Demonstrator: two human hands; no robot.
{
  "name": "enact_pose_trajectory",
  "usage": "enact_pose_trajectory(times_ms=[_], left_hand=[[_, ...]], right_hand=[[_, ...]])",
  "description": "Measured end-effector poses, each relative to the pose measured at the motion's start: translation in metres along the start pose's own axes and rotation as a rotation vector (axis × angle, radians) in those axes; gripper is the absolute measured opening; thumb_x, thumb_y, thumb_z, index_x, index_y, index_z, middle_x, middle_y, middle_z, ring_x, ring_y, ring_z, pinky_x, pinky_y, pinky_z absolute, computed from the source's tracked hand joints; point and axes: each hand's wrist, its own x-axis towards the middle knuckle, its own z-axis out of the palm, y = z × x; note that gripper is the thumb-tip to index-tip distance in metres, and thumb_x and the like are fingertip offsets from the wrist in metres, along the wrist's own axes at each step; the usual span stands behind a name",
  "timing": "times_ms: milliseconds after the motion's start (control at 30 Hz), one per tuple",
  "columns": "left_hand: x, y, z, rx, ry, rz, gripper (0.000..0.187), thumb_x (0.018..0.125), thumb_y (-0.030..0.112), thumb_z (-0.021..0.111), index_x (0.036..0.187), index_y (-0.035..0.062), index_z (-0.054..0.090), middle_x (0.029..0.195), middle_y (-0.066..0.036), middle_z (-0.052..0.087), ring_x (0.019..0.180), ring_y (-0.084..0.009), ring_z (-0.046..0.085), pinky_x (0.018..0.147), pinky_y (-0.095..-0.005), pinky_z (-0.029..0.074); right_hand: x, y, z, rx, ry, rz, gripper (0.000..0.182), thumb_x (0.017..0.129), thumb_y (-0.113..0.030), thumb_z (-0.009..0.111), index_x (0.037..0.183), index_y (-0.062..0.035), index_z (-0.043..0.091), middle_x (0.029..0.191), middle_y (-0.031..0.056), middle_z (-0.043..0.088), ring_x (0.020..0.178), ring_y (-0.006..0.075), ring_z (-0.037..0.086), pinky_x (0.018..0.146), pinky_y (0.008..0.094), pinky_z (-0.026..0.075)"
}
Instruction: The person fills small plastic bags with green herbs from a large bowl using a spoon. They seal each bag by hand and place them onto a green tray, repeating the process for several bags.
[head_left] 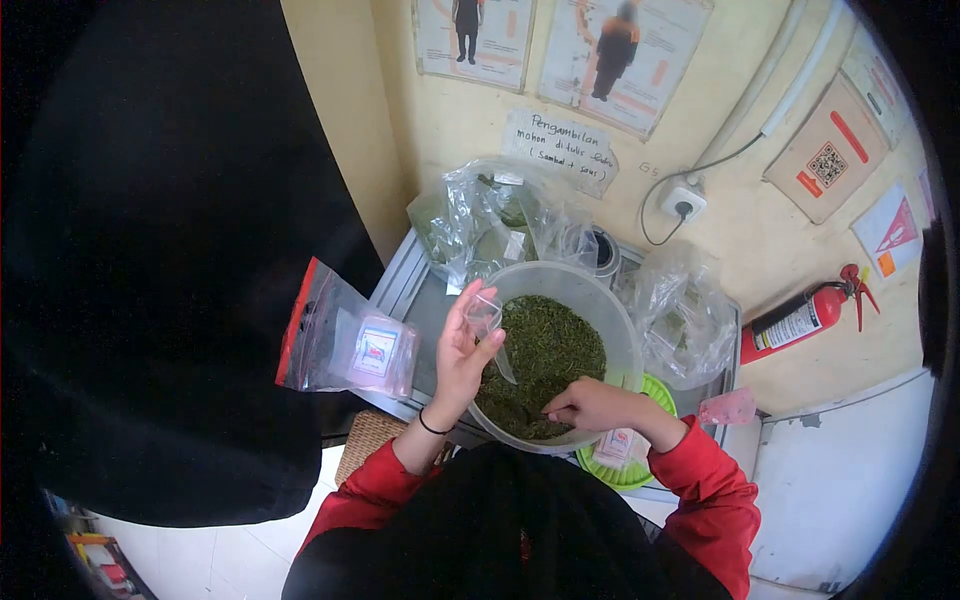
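Head view, centre of frame: left hand (462, 352) raised over the near-left rim of the clear plastic bowl (622, 330), fingers curled and pinched on a small clear pouch (487, 318), mouth held up and open. Pouch apparently empty, or nearly so; hard to tell through the film. Just below and right of centre: right hand (592, 404) down inside the bowl, fingers drawn together on a spoon handle (528, 414) in the dried green leaves (548, 350); the spoon's head not visible. Bowl well filled with leaves, so plenty left to portion out, by the look of it. Left of centre: a sealed zip bag (345, 345) with a red strip and a label, hanging against a dark garment, holder not visible. Behind the bowl, upper centre: crumpled clear plastic bags (490, 215) with more green matter. Under the bowl's lower right edge: a green plate (655, 392). Far right: a red fire extinguisher (805, 315) against the wall.
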Motion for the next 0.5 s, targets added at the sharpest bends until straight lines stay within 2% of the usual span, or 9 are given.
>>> enact_pose_trajectory(times_ms=[33, 133, 233, 333, 367, 467, 500], left_hand=[[0.000, 0.000, 0.000, -0.006, 0.001, 0.001, 0.061, 0.077, 0.003, 0.057, 0.130, 0.0005, 0.025, 0.124, -0.013, 0.038, 0.114, -0.0180, 0.036, 0.097, -0.0309, 0.026], [0.000, 0.002, 0.002, -0.027, 0.014, -0.004, 0.061, 0.077, 0.003, 0.057, 0.129, 0.0003, 0.026, 0.124, -0.012, 0.038, 0.114, -0.0178, 0.036, 0.097, -0.0308, 0.027], [-0.001, 0.001, 0.003, -0.035, 0.037, -0.013, 0.060, 0.077, 0.004, 0.057, 0.129, 0.0001, 0.027, 0.123, -0.012, 0.038, 0.114, -0.0173, 0.036, 0.096, -0.0302, 0.028], [-0.001, -0.001, 0.001, -0.001, 0.037, 0.003, 0.059, 0.077, 0.004, 0.057, 0.128, -0.0002, 0.028, 0.122, -0.011, 0.038, 0.113, -0.0169, 0.037, 0.096, -0.0297, 0.028], [-0.002, 0.000, 0.001, 0.007, 0.035, 0.002, 0.058, 0.077, 0.003, 0.057, 0.128, -0.0003, 0.029, 0.121, -0.010, 0.038, 0.113, -0.0168, 0.037, 0.096, -0.0297, 0.029], [-0.003, 0.001, 0.001, -0.002, 0.042, -0.009, 0.057, 0.078, 0.004, 0.056, 0.128, -0.0005, 0.029, 0.120, -0.009, 0.039, 0.112, -0.0164, 0.037, 0.095, -0.0293, 0.029], [-0.002, 0.001, 0.001, -0.011, 0.044, -0.012, 0.057, 0.078, 0.004, 0.055, 0.128, -0.0006, 0.029, 0.120, -0.009, 0.039, 0.112, -0.0163, 0.037, 0.095, -0.0291, 0.029]], right_hand=[[-0.001, 0.002, -0.001, 0.079, 0.057, -0.015, 0.015, 0.071, -0.011, 0.050, 0.079, -0.0074, 0.062, 0.072, 0.0152, 0.060, 0.067, 0.0332, 0.058, 0.061, 0.0414, 0.047], [0.003, 0.005, -0.002, -0.235, 0.137, 0.116, 0.015, 0.069, -0.011, 0.051, 0.077, -0.0085, 0.062, 0.069, 0.0151, 0.059, 0.067, 0.0328, 0.059, 0.060, 0.0416, 0.047], [0.009, 0.002, 0.010, -0.487, 0.049, 0.133, 0.015, 0.067, -0.011, 0.051, 0.077, -0.0086, 0.062, 0.067, 0.0151, 0.059, 0.066, 0.0331, 0.058, 0.059, 0.0424, 0.047], [0.004, -0.013, 0.016, -0.417, -0.025, 0.043, 0.016, 0.067, -0.012, 0.050, 0.078, -0.0088, 0.062, 0.067, 0.0161, 0.058, 0.065, 0.0340, 0.058, 0.059, 0.0433, 0.046], [0.001, -0.015, 0.011, -0.300, -0.055, 0.051, 0.016, 0.068, -0.011, 0.051, 0.079, -0.0057, 0.061, 0.068, 0.0164, 0.058, 0.065, 0.0353, 0.057, 0.059, 0.0420, 0.045], [-0.007, -0.003, -0.005, -0.018, -0.011, 0.004, 0.018, 0.073, -0.011, 0.052, 0.086, -0.0030, 0.061, 0.071, 0.0168, 0.060, 0.065, 0.0334, 0.057, 0.061, 0.0386, 0.045], [-0.008, -0.005, -0.010, 0.021, -0.010, 0.040, 0.019, 0.075, -0.012, 0.052, 0.090, -0.0027, 0.061, 0.076, 0.0162, 0.060, 0.069, 0.0303, 0.058, 0.064, 0.0361, 0.045]])
